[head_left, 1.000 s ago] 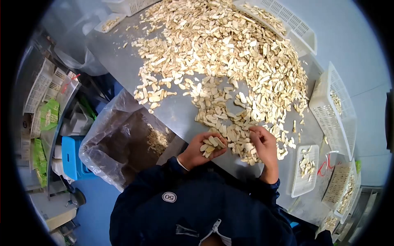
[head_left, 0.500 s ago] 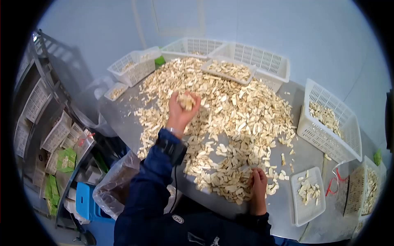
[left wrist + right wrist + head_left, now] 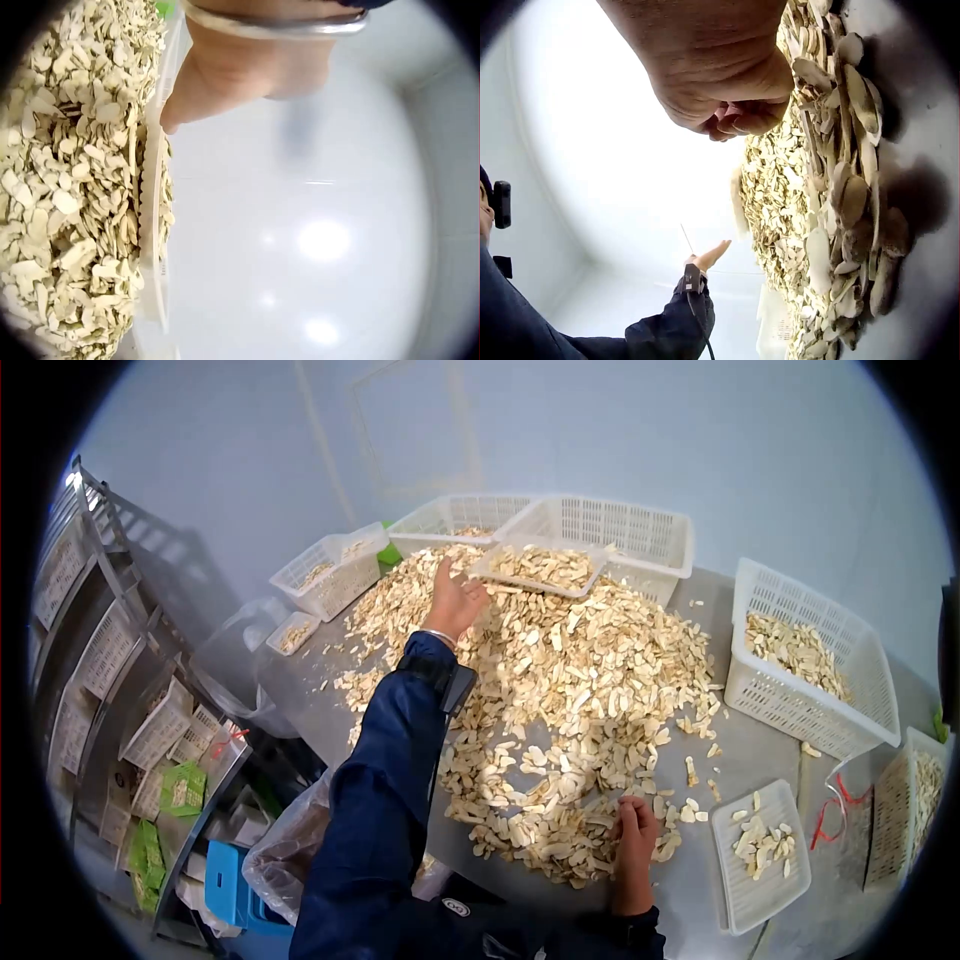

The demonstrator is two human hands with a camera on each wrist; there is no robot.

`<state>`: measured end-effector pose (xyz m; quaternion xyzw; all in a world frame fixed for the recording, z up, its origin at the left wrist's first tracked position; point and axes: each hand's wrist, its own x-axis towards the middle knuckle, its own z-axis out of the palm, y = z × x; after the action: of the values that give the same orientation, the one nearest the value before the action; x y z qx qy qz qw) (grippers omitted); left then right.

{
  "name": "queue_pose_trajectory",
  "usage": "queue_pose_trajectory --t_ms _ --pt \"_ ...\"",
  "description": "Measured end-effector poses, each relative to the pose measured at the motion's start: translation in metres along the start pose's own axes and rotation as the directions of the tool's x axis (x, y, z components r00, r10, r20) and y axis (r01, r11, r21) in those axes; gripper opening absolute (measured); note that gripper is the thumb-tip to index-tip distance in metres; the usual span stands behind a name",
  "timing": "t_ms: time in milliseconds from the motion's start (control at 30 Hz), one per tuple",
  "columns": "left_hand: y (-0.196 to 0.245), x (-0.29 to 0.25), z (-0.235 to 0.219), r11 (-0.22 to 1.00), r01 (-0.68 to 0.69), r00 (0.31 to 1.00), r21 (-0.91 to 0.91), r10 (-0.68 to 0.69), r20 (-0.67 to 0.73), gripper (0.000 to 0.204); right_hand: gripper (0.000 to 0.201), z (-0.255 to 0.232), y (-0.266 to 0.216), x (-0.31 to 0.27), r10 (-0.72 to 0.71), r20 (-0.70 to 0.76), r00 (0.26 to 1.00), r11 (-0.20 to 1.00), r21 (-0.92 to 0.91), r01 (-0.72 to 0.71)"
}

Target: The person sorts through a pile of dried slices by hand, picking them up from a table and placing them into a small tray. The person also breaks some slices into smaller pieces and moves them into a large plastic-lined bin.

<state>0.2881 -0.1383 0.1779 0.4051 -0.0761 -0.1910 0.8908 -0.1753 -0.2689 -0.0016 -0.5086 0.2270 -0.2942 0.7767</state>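
Observation:
Pale dried slices (image 3: 610,660) lie in a wide heap on the metal table. Over the heap's back left part, my left hand (image 3: 457,603) is stretched out with fingers extended and no slices visible in it, close to a shallow tray (image 3: 585,582) of slices. The left wrist view shows this hand (image 3: 247,71) beside the tray's rim (image 3: 154,202). At the heap's near right edge is my right hand (image 3: 635,850); in the right wrist view its fingers (image 3: 742,124) are curled in, with nothing visible between them.
White baskets (image 3: 630,525) stand along the back. At the right are a large basket (image 3: 800,705) of slices and a flat tray (image 3: 765,900) with some slices. A plastic-lined bin (image 3: 290,850) and a blue stool (image 3: 228,880) are lower left.
My left hand went from near my body out over the heap; the slices it held are no longer seen in it. The right hand stays by the near edge. The head view has tilted up.

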Motion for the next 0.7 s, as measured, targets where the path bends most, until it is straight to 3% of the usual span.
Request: queue_pose_trajectory --t_ms 133,167,233,333,467,533,567,600,667,700 --pt "0.03 -0.024 -0.023 0.998 -0.031 0.999 0.058 0.031 0.016 0.085 0.014 0.003 0.008 0.001 -0.008 0.005 1.0 1.0 -0.028 0.009" --pt "0.036 -0.034 -0.019 0.998 -0.046 0.998 0.042 0.048 -0.043 0.066 0.014 0.003 0.008 0.002 -0.013 -0.021 1.0 0.999 -0.047 0.012" --pt "0.049 -0.061 -0.01 0.988 -0.096 0.993 0.12 0.087 0.078 0.052 0.016 0.007 -0.007 -0.004 0.077 -0.088 0.993 0.996 -0.047 -0.082" --pt "0.042 -0.118 0.004 0.989 -0.078 0.971 0.127 0.047 0.233 0.031 0.016 -0.002 -0.001 0.002 -0.078 -0.143 0.987 0.993 -0.101 0.063" --pt "-0.007 -0.217 0.0 0.934 0.101 0.896 0.342 -0.235 0.377 0.031 0.015 -0.018 0.001 0.008 -0.096 -0.181 0.979 0.995 -0.023 0.093" --pt "-0.028 -0.239 -0.031 0.83 0.193 0.658 0.523 -0.505 0.558 0.031 0.016 -0.02 -0.008 0.007 -0.097 -0.175 0.98 0.995 -0.053 0.089" --pt "-0.045 -0.263 -0.04 0.814 0.27 0.706 0.514 -0.531 0.47 0.029 0.017 -0.023 -0.012 0.006 -0.101 -0.171 0.98 0.993 -0.07 0.09" --pt "-0.063 -0.29 -0.044 0.797 0.343 0.743 0.497 -0.554 0.377 0.028 0.017 -0.027 -0.013 0.006 -0.151 -0.123 0.981 0.966 -0.23 0.12" --pt "-0.085 -0.325 -0.06 0.748 0.516 0.702 0.418 -0.649 0.293 0.023 0.018 -0.033 -0.009 0.006 -0.221 -0.001 0.975 0.836 -0.515 0.188" --pt "-0.095 -0.34 -0.066 0.729 0.604 0.687 0.323 -0.681 0.252 0.022 0.017 -0.027 -0.027 -0.003 -0.092 0.019 0.996 0.715 -0.694 0.079"
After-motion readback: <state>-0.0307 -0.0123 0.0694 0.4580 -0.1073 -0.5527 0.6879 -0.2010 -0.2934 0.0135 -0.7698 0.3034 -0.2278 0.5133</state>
